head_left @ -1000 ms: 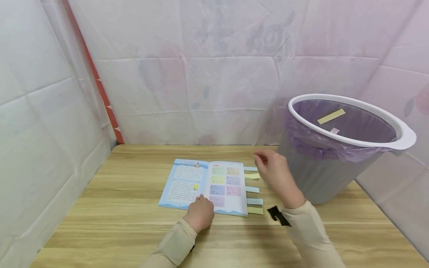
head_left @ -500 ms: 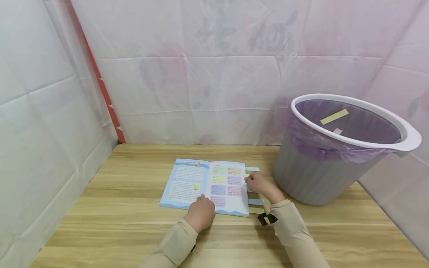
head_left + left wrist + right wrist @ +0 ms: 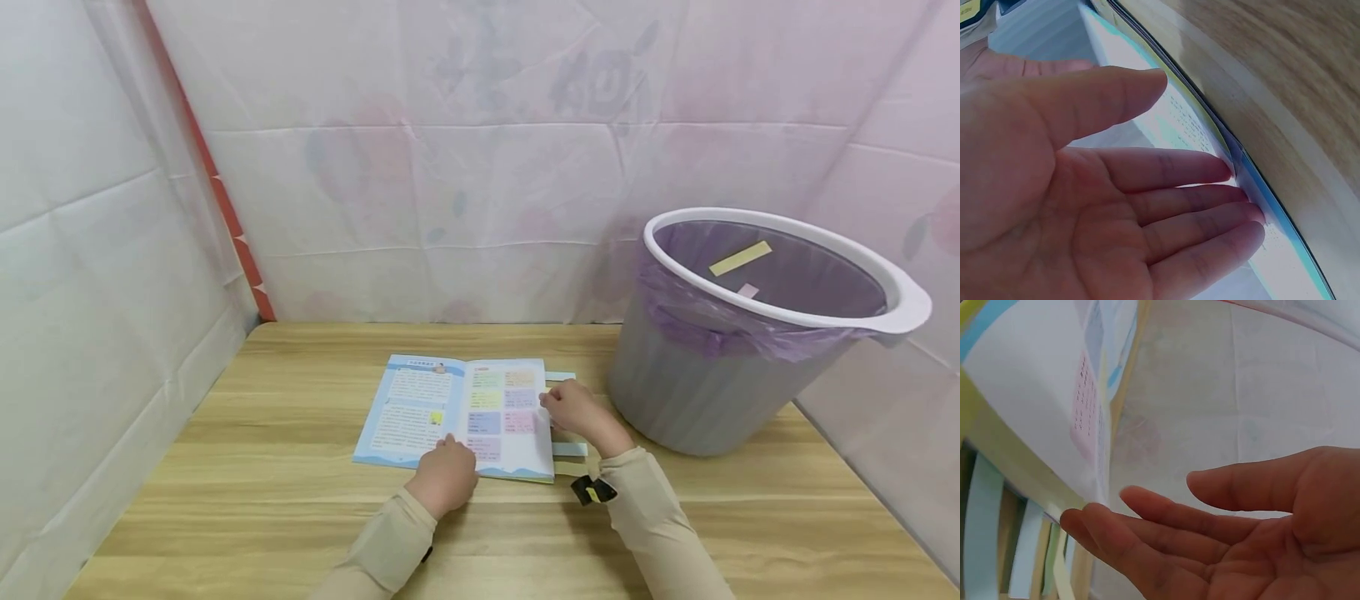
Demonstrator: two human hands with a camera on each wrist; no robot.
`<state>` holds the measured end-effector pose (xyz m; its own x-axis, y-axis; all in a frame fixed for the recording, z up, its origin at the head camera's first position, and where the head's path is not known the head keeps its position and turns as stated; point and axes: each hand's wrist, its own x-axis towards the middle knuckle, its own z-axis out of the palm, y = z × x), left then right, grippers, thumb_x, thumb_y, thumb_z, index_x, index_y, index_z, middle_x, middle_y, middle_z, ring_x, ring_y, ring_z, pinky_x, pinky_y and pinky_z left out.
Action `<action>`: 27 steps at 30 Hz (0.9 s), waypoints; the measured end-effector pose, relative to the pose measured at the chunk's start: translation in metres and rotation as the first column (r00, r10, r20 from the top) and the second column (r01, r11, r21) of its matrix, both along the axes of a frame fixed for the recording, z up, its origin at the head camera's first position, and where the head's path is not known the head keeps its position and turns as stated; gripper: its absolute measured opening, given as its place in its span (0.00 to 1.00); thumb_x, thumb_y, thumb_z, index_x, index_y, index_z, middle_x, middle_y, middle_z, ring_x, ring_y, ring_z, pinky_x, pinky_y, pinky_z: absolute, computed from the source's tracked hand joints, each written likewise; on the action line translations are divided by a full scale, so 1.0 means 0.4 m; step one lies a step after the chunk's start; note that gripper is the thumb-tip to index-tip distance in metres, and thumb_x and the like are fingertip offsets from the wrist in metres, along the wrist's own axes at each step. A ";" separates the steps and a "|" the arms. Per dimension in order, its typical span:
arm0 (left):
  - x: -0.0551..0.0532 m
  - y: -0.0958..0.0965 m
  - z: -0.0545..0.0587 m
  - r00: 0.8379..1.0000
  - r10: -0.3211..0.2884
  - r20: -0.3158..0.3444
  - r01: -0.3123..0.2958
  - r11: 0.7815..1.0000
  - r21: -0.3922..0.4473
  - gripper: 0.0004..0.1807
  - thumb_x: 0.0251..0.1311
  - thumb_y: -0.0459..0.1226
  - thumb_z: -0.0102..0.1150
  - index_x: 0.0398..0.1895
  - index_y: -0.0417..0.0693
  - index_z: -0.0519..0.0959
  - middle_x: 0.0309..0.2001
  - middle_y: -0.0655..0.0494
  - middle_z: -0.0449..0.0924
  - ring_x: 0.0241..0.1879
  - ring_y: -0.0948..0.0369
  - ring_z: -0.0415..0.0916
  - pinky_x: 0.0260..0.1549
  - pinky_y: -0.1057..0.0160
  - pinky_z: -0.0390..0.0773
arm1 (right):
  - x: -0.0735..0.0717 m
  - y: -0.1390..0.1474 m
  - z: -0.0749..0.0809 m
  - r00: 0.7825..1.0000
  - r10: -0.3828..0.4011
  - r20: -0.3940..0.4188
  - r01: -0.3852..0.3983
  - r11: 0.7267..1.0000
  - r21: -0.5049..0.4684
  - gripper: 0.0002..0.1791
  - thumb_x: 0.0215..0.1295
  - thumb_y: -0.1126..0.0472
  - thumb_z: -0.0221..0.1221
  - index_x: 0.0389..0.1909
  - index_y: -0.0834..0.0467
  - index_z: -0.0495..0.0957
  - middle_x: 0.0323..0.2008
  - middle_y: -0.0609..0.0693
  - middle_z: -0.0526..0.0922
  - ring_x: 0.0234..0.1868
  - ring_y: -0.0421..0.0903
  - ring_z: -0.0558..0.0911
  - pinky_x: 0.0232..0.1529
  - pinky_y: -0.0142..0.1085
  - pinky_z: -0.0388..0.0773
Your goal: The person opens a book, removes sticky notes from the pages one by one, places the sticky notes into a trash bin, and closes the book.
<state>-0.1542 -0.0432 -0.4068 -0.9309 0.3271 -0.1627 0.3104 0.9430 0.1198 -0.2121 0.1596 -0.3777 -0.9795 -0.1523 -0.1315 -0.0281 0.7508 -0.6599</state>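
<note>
though head view suggests curl, wrist views show grips [image 3: 1104, 187] [image 3: 1222, 540] spread, empty, at book [image 3: 459, 408]

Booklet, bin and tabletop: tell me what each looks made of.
Booklet: matte-looking paper, shown by thin, curving pages.
Bin: probably matte plastic, judging by its faint ribs.
Tabletop: wood or laminate, low sheen; visible grain can't settle which.

Left of the open book [image 3: 456, 408], bare tabletop [image 3: 247, 433] leaves a hand wide passage; beyond the book's far edge a narrower band runs before the cloth wall [image 3: 450, 183]. 2 hands obstruct the book: the left hand [image 3: 444, 477] at its near edge, the right hand [image 3: 581, 414] at its right edge, beside paper strips [image 3: 570, 450]. Farther right of the book, 1 tall bin [image 3: 690, 375] blocks passage.
</note>
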 end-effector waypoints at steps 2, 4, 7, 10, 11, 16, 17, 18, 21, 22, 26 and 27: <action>0.001 -0.002 0.000 1.000 0.004 0.001 -0.004 1.000 0.008 0.22 0.63 0.42 0.59 0.49 0.29 0.79 0.57 0.32 0.74 0.58 0.42 0.73 0.49 0.47 0.77 | 0.003 -0.004 0.010 0.999 0.002 -0.039 -0.002 1.000 -0.019 0.15 0.70 0.66 0.50 0.23 0.67 0.74 0.16 0.50 0.71 0.18 0.41 0.68 0.21 0.32 0.66; 0.003 -0.003 0.001 1.000 0.003 -0.001 -0.003 1.000 0.007 0.22 0.64 0.42 0.59 0.50 0.29 0.79 0.57 0.32 0.74 0.57 0.42 0.73 0.49 0.47 0.78 | 0.007 -0.008 0.019 0.999 -0.014 -0.051 0.011 0.998 -0.058 0.10 0.68 0.67 0.52 0.34 0.72 0.75 0.23 0.54 0.76 0.22 0.45 0.75 0.24 0.35 0.73; 0.006 -0.006 -0.001 1.000 -0.008 -0.017 0.008 1.000 0.020 0.22 0.63 0.41 0.59 0.48 0.27 0.79 0.55 0.32 0.75 0.55 0.41 0.75 0.46 0.47 0.79 | 0.010 -0.013 0.027 0.998 -0.055 -0.015 0.053 0.991 -0.122 0.11 0.65 0.69 0.56 0.44 0.74 0.73 0.31 0.60 0.79 0.30 0.52 0.81 0.31 0.40 0.81; 0.012 -0.008 0.000 0.998 -0.031 -0.058 0.035 0.998 0.053 0.20 0.62 0.40 0.60 0.42 0.26 0.80 0.44 0.35 0.80 0.44 0.45 0.80 0.38 0.50 0.82 | 0.015 -0.017 0.033 0.998 -0.061 0.030 0.065 0.986 -0.156 0.08 0.63 0.71 0.59 0.40 0.72 0.74 0.29 0.59 0.78 0.27 0.52 0.82 0.31 0.42 0.83; 0.015 -0.007 0.001 0.996 -0.036 -0.080 0.042 0.997 0.068 0.19 0.61 0.40 0.60 0.40 0.27 0.80 0.40 0.37 0.80 0.40 0.47 0.80 0.34 0.51 0.82 | 0.019 -0.018 0.036 0.998 -0.053 0.036 0.058 0.984 -0.166 0.06 0.62 0.71 0.59 0.37 0.71 0.75 0.28 0.58 0.78 0.25 0.51 0.81 0.30 0.40 0.82; 0.064 0.015 0.048 0.946 -0.139 -0.294 0.178 0.978 0.111 0.13 0.59 0.39 0.62 0.32 0.33 0.80 0.29 0.50 0.74 0.29 0.57 0.73 0.28 0.61 0.78 | 0.040 -0.020 0.053 1.000 0.025 0.002 -0.024 0.982 -0.188 0.03 0.61 0.72 0.59 0.29 0.69 0.78 0.23 0.54 0.79 0.22 0.43 0.78 0.26 0.36 0.81; 0.080 0.024 0.061 0.921 -0.187 -0.341 0.239 0.964 0.118 0.12 0.59 0.39 0.62 0.33 0.36 0.80 0.31 0.51 0.74 0.31 0.59 0.73 0.30 0.63 0.77 | 0.044 -0.020 0.056 0.999 0.036 -0.011 -0.037 0.981 -0.190 0.04 0.62 0.72 0.59 0.30 0.70 0.79 0.23 0.54 0.79 0.22 0.43 0.78 0.27 0.36 0.81; 0.095 0.034 0.073 0.887 -0.244 -0.391 0.310 0.944 0.115 0.11 0.60 0.40 0.61 0.34 0.38 0.81 0.33 0.53 0.76 0.33 0.60 0.73 0.33 0.64 0.77 | 0.048 -0.019 0.058 0.999 0.044 -0.030 -0.049 0.982 -0.183 0.05 0.63 0.72 0.58 0.30 0.70 0.80 0.23 0.54 0.80 0.22 0.43 0.78 0.27 0.37 0.81; 0.134 0.065 0.089 0.809 -0.392 -0.439 0.482 0.869 0.113 0.14 0.64 0.42 0.57 0.45 0.41 0.80 0.46 0.54 0.78 0.48 0.61 0.74 0.48 0.66 0.74 | 0.055 -0.021 0.062 0.992 0.064 -0.107 -0.081 0.982 -0.168 0.07 0.65 0.70 0.57 0.34 0.70 0.82 0.25 0.54 0.82 0.25 0.46 0.80 0.29 0.37 0.81; 0.142 0.074 0.087 0.786 -0.427 -0.446 0.514 0.853 0.089 0.17 0.65 0.43 0.56 0.50 0.39 0.78 0.51 0.53 0.77 0.53 0.59 0.74 0.53 0.66 0.73 | 0.058 -0.023 0.064 0.988 0.073 -0.139 -0.095 0.982 -0.162 0.08 0.66 0.68 0.57 0.36 0.70 0.82 0.27 0.55 0.83 0.27 0.46 0.81 0.30 0.37 0.80; 0.140 0.094 0.050 0.803 -0.413 -0.429 0.456 0.890 -0.004 0.29 0.66 0.46 0.55 0.62 0.34 0.70 0.63 0.42 0.70 0.65 0.52 0.65 0.64 0.61 0.64 | 0.068 -0.041 0.068 0.929 0.203 -0.308 -0.252 0.959 -0.127 0.11 0.68 0.65 0.56 0.45 0.67 0.82 0.40 0.57 0.85 0.38 0.50 0.83 0.36 0.38 0.80; 0.134 0.094 0.041 0.812 -0.391 -0.434 0.418 0.908 -0.036 0.30 0.65 0.46 0.56 0.63 0.33 0.69 0.64 0.40 0.68 0.66 0.50 0.64 0.64 0.60 0.64 | 0.070 -0.045 0.069 0.901 0.256 -0.350 -0.313 0.943 -0.117 0.13 0.68 0.64 0.56 0.49 0.66 0.81 0.44 0.57 0.84 0.42 0.50 0.83 0.39 0.39 0.80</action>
<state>-0.1008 -0.0056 -0.3905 -0.6853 0.6857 0.2454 0.6950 0.7164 -0.0609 -0.1841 0.1415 -0.3502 -0.8745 -0.4225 0.2384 -0.4584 0.5587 -0.6912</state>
